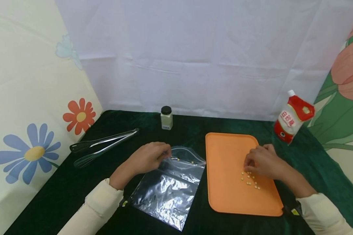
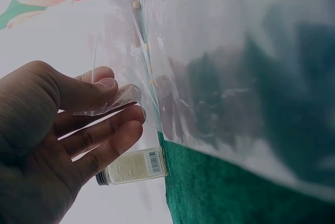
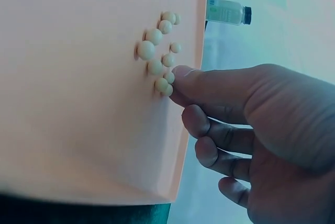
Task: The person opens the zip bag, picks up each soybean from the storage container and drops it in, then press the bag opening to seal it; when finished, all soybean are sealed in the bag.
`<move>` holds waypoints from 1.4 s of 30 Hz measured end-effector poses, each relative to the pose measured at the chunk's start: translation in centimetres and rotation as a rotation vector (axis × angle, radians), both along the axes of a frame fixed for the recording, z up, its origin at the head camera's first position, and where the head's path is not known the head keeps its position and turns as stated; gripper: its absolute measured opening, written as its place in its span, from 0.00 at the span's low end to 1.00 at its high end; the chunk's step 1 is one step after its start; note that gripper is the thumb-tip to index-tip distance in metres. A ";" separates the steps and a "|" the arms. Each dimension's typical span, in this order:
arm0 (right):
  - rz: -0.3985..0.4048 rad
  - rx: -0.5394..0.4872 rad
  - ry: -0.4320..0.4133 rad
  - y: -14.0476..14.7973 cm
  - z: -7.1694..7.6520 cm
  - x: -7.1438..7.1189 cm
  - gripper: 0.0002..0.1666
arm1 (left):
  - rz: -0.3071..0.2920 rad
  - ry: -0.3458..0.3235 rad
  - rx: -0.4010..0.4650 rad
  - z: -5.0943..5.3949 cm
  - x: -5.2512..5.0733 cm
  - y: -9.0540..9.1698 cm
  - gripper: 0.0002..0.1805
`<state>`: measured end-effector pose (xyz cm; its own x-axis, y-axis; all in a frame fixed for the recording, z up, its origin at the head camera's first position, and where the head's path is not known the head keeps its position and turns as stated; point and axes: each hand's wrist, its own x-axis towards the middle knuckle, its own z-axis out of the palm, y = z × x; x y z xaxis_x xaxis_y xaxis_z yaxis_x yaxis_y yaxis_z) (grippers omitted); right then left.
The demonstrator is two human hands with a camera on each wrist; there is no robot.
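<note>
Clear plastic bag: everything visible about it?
The clear, shiny plastic bag lies wrinkled on the dark green cloth, left of the orange rectangular tray, mouth at the far end. The bare left hand pinches it near the mouth, where a few small pale-yellow balls show. Tray contact at its corner is unclear.

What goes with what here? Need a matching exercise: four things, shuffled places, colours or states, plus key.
1. Clear bag
2. Tray
3. Tongs
4. Jar

A. Upright, black lid on
B. Lying down, arms spread apart
C. Edge pinched by the left hand
D. Orange, beneath the right hand

Pairs: 1-C, 2-D, 3-B, 4-A
</note>
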<state>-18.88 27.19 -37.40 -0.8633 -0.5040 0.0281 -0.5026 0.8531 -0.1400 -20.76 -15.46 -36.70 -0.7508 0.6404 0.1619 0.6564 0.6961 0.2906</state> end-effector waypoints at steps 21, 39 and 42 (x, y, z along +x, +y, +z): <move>0.053 0.031 0.067 -0.4 0.5 0.0 0.12 | -0.007 0.016 -0.002 -0.1 0.0 -0.1 0.11; 0.203 -0.605 0.021 -3.7 1.4 -0.6 0.06 | -0.003 0.000 -0.003 -0.3 -0.2 -0.2 0.11; 0.165 -0.728 -0.052 -4.7 1.2 -0.4 0.04 | -0.004 0.000 -0.002 -0.2 -0.2 -0.2 0.11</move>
